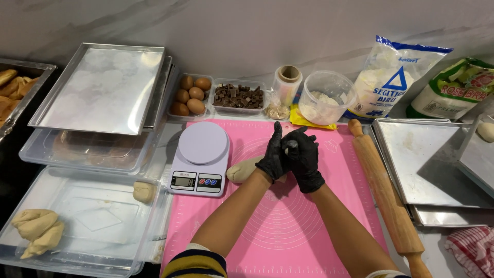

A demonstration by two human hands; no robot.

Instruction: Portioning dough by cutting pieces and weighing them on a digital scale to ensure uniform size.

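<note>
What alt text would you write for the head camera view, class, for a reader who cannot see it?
Two black-gloved hands, left hand and right hand, press together above a pink baking mat, a lump of dough beside them. A kitchen scale stands to the left, a wooden rolling pin to the right.

on my desk [154,135] a white kitchen scale [200,157] sits at the left edge of the pink mat [309,226], a wooden rolling pin [387,198] along its right. behind it are a tub of brown eggs [189,94], a tub of chocolate chunks [239,97], a tape roll [286,82], a clear bowl [327,96] and two flour bags [391,77]. steel trays [105,87] lie left, more trays [432,164] right
</note>
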